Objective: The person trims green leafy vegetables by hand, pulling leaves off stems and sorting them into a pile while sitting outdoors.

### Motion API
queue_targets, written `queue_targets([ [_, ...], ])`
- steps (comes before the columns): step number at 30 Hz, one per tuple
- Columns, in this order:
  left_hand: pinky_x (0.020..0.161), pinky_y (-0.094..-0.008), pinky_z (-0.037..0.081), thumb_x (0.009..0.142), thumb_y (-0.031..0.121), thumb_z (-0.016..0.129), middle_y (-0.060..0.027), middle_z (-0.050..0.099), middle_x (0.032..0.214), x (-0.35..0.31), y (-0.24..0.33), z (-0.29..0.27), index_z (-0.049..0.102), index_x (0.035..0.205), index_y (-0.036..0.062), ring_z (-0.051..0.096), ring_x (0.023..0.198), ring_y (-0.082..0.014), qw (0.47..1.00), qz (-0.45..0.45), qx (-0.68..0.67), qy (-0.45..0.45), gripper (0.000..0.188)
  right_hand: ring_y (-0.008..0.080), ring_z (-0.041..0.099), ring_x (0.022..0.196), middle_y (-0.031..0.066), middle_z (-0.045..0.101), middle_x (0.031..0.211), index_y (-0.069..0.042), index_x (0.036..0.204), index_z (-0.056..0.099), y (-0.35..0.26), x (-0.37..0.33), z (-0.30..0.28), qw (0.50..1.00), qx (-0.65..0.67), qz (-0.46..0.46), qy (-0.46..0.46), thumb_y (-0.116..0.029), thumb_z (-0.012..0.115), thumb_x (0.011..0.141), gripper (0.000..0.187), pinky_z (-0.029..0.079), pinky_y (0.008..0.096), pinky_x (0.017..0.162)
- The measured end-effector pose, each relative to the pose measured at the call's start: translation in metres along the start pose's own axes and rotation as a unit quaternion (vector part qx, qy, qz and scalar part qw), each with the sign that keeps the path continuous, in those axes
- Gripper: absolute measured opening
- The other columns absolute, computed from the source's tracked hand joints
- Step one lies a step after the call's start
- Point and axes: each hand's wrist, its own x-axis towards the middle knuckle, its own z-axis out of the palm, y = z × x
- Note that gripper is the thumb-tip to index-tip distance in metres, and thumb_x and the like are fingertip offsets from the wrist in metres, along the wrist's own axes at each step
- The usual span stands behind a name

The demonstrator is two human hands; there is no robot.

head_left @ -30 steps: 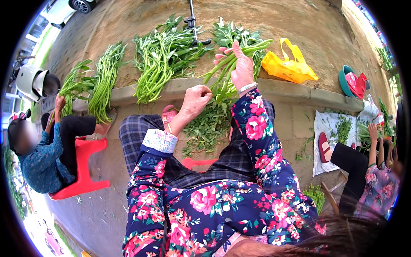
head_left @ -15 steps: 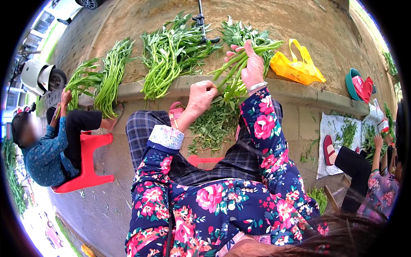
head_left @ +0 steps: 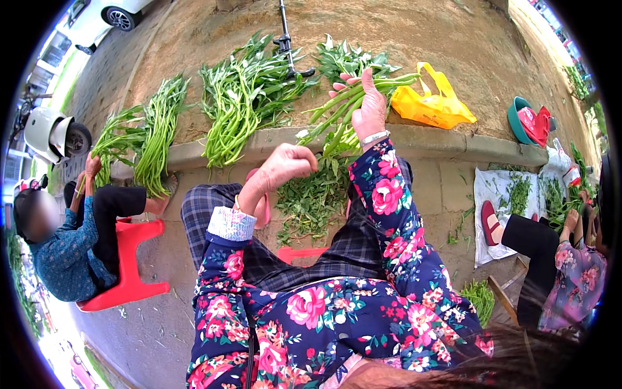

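My right hand (head_left: 369, 111) is closed round a bunch of long green leafy stems, which look like water spinach (head_left: 342, 107), held above the kerb with the thumb pointing up. Apart from the bunch, to its lower left, is my left hand (head_left: 283, 167). Its fingers are curled in, and whether anything small sits in them is hidden. On the ground between my knees lies a heap of loose green leaves (head_left: 314, 201). Beyond my hands rest a large pile of the same stems (head_left: 236, 107) and a smaller leafy pile (head_left: 353, 59).
A yellow bag (head_left: 434, 107) lies on the soil past the kerb (head_left: 447, 142), with a black metal pole (head_left: 286, 45) standing behind. At left a person on a red stool (head_left: 133, 253) handles stems. At right another person works beside a white sheet (head_left: 487, 194) and a teal basin (head_left: 520, 123).
My left hand has drawn back from the stems, down and towards me. The bunch stays in my right hand. The whole view has shifted slightly.
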Motion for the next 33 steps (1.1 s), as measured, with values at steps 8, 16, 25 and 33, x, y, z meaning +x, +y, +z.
queue_targets([
  [8,0.065,-0.0224,0.046,0.082,0.015,0.057,-0.0019,0.062,0.073,0.001,-0.018,-0.006,0.064,0.089,-0.0005,0.056,0.068,-0.0075,0.984,0.038,0.148,0.095,0.018,0.0298,0.061,0.075,0.0181,0.06,0.093,0.001,0.079,0.053,0.002,-0.002,0.002,1.0,-0.006,0.004,-0.01,-0.038,0.06,0.081,0.04,0.053,0.0465,0.066],
  [16,0.057,-0.0297,0.045,0.079,0.019,0.061,-0.0117,0.059,0.069,0.025,-0.022,0.006,0.061,0.095,0.0018,0.056,0.06,-0.0194,0.922,0.131,0.171,0.322,0.024,0.0293,0.062,0.071,0.0182,0.06,0.09,0.002,0.077,0.054,0.013,-0.004,0.006,1.0,-0.007,0.006,-0.008,-0.036,0.059,0.083,0.039,0.053,0.0449,0.061],
  [25,0.052,-0.0311,0.04,0.081,0.015,0.056,-0.01,0.054,0.064,0.039,-0.035,-0.008,0.061,0.079,0.0,0.052,0.057,-0.0178,0.886,0.179,0.287,0.316,0.016,0.0234,0.058,0.055,0.0119,0.059,0.071,0.0,0.082,0.055,0.019,0.0,0.013,0.996,0.045,0.071,0.017,-0.041,0.059,0.082,0.041,0.05,0.0373,0.051],
  [33,0.045,-0.0228,0.044,0.076,0.006,0.056,-0.0054,0.059,0.059,0.049,-0.021,-0.006,0.064,0.081,-0.0035,0.055,0.046,-0.0108,0.944,0.127,0.201,0.231,0.013,0.0215,0.062,0.061,0.0126,0.061,0.084,-0.002,0.072,0.054,0.009,-0.005,-0.005,0.999,0.033,0.0,0.006,-0.04,0.065,0.077,0.04,0.053,0.0381,0.053],
])
